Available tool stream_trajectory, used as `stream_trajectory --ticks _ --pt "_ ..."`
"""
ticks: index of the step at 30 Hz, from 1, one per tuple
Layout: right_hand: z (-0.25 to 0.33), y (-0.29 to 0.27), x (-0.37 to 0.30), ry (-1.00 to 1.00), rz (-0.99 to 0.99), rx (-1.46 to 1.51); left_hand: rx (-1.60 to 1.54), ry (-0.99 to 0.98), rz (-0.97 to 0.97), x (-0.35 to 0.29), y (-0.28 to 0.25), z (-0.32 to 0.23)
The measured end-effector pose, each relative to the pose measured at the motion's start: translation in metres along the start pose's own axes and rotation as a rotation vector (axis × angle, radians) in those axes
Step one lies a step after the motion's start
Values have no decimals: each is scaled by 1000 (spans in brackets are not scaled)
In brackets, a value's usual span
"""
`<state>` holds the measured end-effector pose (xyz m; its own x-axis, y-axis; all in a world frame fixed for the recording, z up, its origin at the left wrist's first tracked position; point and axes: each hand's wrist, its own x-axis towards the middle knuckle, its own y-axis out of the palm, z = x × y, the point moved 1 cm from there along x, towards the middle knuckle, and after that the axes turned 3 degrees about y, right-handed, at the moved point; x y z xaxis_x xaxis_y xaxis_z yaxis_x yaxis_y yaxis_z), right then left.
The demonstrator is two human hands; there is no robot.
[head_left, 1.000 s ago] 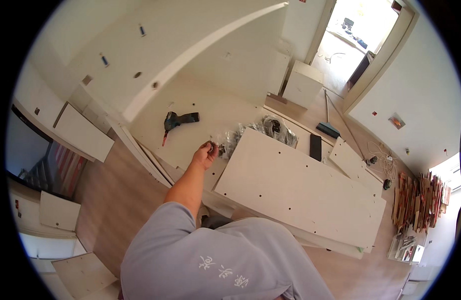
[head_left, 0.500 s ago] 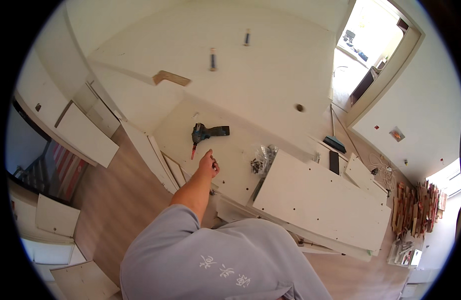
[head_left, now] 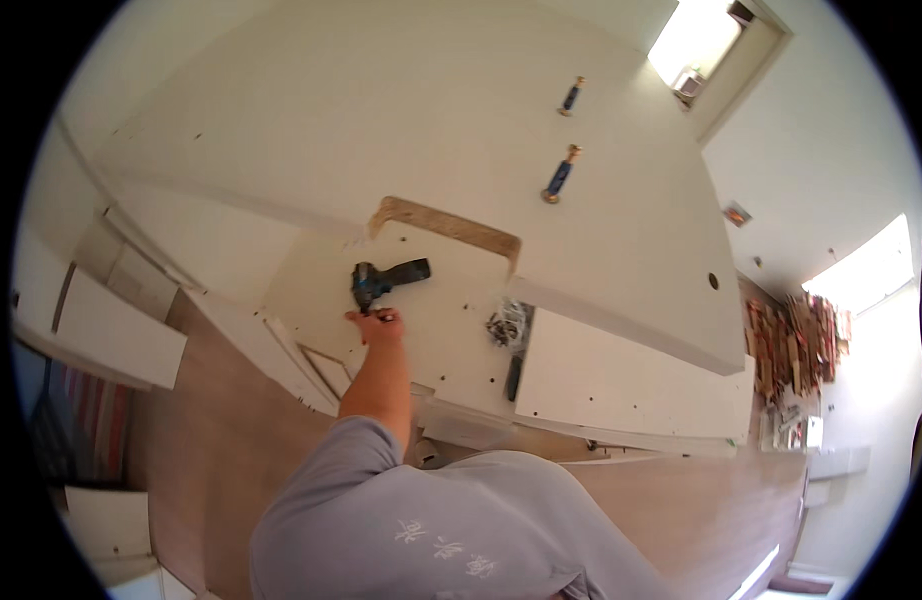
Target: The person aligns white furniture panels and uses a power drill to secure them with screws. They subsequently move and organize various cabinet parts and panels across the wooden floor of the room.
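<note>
My left hand (head_left: 383, 325) is at the nose of a dark cordless driver (head_left: 371, 284), its thumb on one side and its curled fingers on the other, closed on the front end. The driver lies on its side on a white panel (head_left: 303, 284), its handle pointing right. A little of its red bit shows beside the thumb; the rest is hidden. To the right of the hand sits a clear plastic bag of small metal fittings (head_left: 508, 325), with a dark, long object (head_left: 514, 379) just below it. My right hand is out of the picture.
A large white panel (head_left: 401, 110) with a raw-edged cut-out (head_left: 451, 228) stretches beyond the driver. Two blue rods with brass-coloured ends, one of them nearer (head_left: 559, 178), are on it. Another white board (head_left: 621, 370) lies at right. Wood strips (head_left: 801, 340) are stacked by the wall.
My left hand has moved forward to the driver's nose and closed on it; it was just short of the bit. The view has shifted, bringing the large panel's cut-out nearer.
</note>
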<state>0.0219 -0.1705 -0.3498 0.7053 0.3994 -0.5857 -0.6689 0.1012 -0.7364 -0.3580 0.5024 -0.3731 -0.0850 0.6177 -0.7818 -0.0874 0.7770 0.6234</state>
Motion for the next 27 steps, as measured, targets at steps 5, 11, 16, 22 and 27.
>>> stream_trajectory --ticks 5,11,16,22,27 --pt "41 -14 -33 206 -19 338 36 -19 -57 43 -6 -23" --pt "38 7 -23 121 35 274 -54 -52 125 50 3 -23" --pt "85 4 -6 8 56 317 108 -202 444 -13 17 -13" --pt "237 -42 12 -457 -110 381 443 -326 614 -147 27 -10" --pt "357 -101 -20 -1027 -372 135 869 -518 732 -241 -3 22"
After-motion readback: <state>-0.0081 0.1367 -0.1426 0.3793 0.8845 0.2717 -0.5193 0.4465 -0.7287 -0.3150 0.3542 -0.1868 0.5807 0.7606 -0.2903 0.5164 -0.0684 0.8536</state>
